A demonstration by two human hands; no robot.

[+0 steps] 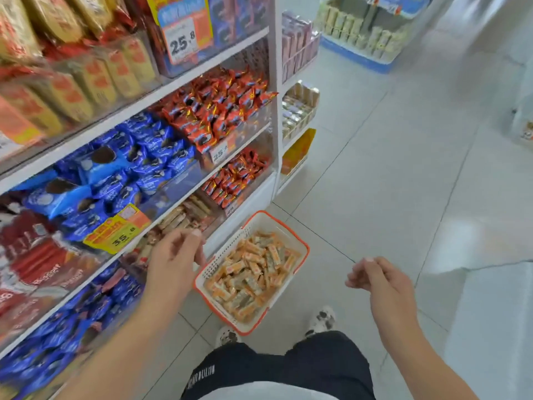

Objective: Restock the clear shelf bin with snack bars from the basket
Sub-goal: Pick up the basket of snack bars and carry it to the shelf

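A white perforated plastic basket with an orange rim point(302, 246) sits on the pale glossy tiled floor point(403, 168) at about 6 o'clock from centre, just ahead of the person's spotted white shoes point(323, 320). Its long axis runs from 7 o'clock to 1 o'clock. Inside lies a loose heap of small orange-and-silver foil-wrapped snack bars point(253, 272), pointing every which way. At 9 o'clock from the basket, the clear plastic shelf bin point(184, 217) on a low white shelf holds similar tan wrapped bars. The left hand point(176, 258) hovers at the bin's front edge, fingers loosely curled, holding nothing. The right hand point(377, 280), at 3 o'clock from the basket, hangs over the floor with fingers lightly curled and empty. Blue crinkly biscuit packets point(124, 168) and red ones point(219, 111) fill the shelves above.
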